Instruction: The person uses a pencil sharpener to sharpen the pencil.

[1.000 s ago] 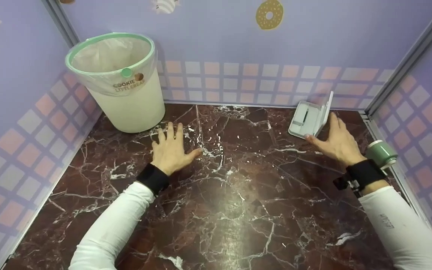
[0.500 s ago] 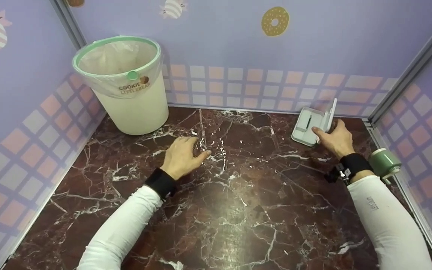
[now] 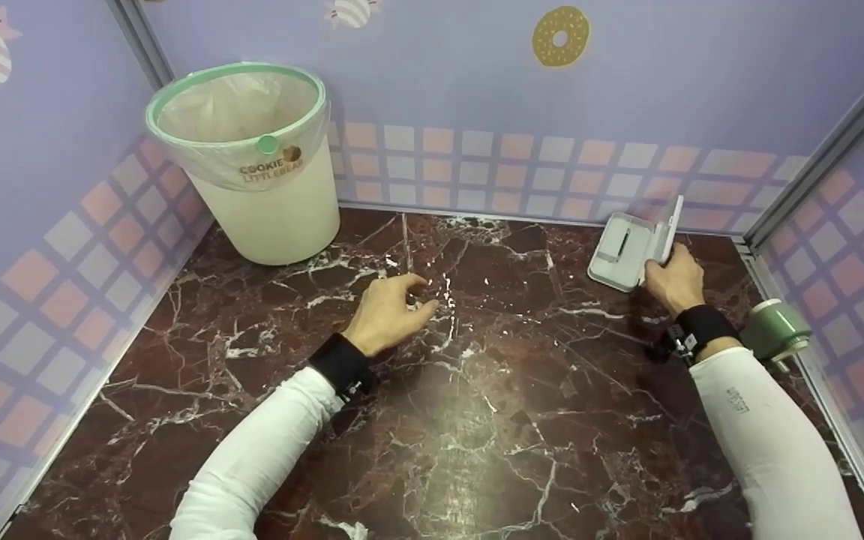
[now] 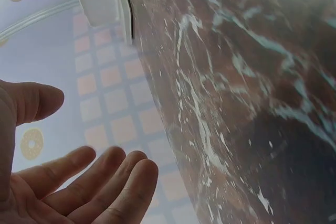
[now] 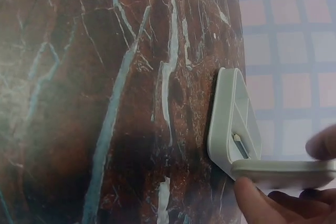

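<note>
An open pale grey-green pencil case (image 3: 618, 255) lies at the back right of the marbled table, its lid raised. A short dark pencil (image 5: 241, 146) lies inside it, sharpened end showing. My right hand (image 3: 676, 281) grips the raised lid (image 5: 286, 167), with digits on both sides of it in the right wrist view. My left hand (image 3: 389, 311) hovers over the middle left of the table, holding nothing; its fingers are loosely bent and the thumb stands apart. Small white bits (image 3: 448, 291) lie scattered just beyond its fingertips.
A cream bin (image 3: 274, 221) with a green rim and clear liner stands at the back left. Beside my right wrist, a green cylindrical object (image 3: 775, 330) with cream ends sits by the right wall. Patterned panels (image 3: 462, 82) enclose the table.
My left hand has moved right, from spread fingers to loosely bent ones. My right hand has gone from beside the pencil case to gripping its lid.
</note>
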`<state>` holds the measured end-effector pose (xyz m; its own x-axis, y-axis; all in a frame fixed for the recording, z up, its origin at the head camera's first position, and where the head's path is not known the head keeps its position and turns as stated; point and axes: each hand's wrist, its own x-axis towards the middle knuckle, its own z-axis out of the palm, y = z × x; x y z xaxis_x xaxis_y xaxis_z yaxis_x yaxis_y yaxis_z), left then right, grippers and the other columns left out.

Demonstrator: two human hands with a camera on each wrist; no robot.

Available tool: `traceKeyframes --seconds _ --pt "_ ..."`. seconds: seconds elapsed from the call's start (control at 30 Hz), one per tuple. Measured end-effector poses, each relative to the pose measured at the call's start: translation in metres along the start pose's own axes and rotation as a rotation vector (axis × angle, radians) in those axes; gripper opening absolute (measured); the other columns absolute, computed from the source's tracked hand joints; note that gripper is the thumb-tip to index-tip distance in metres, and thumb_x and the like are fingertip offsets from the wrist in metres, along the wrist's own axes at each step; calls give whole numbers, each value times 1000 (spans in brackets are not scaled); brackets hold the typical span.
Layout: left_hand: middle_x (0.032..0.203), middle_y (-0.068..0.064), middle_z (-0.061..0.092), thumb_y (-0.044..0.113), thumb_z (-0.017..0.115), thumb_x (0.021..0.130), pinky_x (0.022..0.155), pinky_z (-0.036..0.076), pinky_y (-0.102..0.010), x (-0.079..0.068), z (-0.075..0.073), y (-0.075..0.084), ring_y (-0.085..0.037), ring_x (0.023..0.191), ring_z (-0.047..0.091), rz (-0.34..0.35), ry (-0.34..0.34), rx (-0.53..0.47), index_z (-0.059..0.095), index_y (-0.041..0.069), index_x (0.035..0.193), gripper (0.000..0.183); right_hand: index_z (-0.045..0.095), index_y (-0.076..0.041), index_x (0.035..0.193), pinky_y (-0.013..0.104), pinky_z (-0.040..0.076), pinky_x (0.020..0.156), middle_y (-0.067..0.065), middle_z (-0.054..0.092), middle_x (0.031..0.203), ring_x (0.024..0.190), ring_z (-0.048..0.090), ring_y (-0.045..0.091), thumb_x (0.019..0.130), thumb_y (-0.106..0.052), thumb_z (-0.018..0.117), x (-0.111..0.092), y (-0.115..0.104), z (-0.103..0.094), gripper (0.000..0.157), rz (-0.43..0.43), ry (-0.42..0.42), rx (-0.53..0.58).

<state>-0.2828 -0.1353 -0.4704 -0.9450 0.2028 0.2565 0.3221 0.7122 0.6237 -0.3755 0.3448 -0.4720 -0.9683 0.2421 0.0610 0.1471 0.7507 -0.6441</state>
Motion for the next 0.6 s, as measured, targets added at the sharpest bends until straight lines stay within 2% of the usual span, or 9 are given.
traceKeyframes --seconds 0.1,0.23,0.47,0.6 --pt "113 -17 86 29 80 98 90 68 -46 1 4 3 -28 89 81 17 -30 -26 81 4 122 35 45 14 158 68 45 125 42 61 151 145 56 61 104 -22 44 1 1 2 65 11 9 7" --pt "114 -16 86 27 78 97 98 67 -48 3 11 7 -34 103 83 44 -66 -46 82 4 115 29 44 14 159 68 44 126 42 60 153 147 55 61 104 -21 42 2 5 4 66 20 4 11" --pt "112 -13 87 26 78 98 92 68 -44 5 21 14 -29 92 83 74 -98 -63 83 7 112 25 43 17 157 67 43 128 45 57 153 147 54 63 104 -18 39 4 11 7 64 53 40 -11" --pt "114 -15 87 26 79 99 93 68 -45 6 22 15 -30 94 83 80 -100 -48 82 6 115 26 45 18 156 68 43 127 46 58 151 145 55 64 103 -15 38 5 13 7 63 48 70 -19"
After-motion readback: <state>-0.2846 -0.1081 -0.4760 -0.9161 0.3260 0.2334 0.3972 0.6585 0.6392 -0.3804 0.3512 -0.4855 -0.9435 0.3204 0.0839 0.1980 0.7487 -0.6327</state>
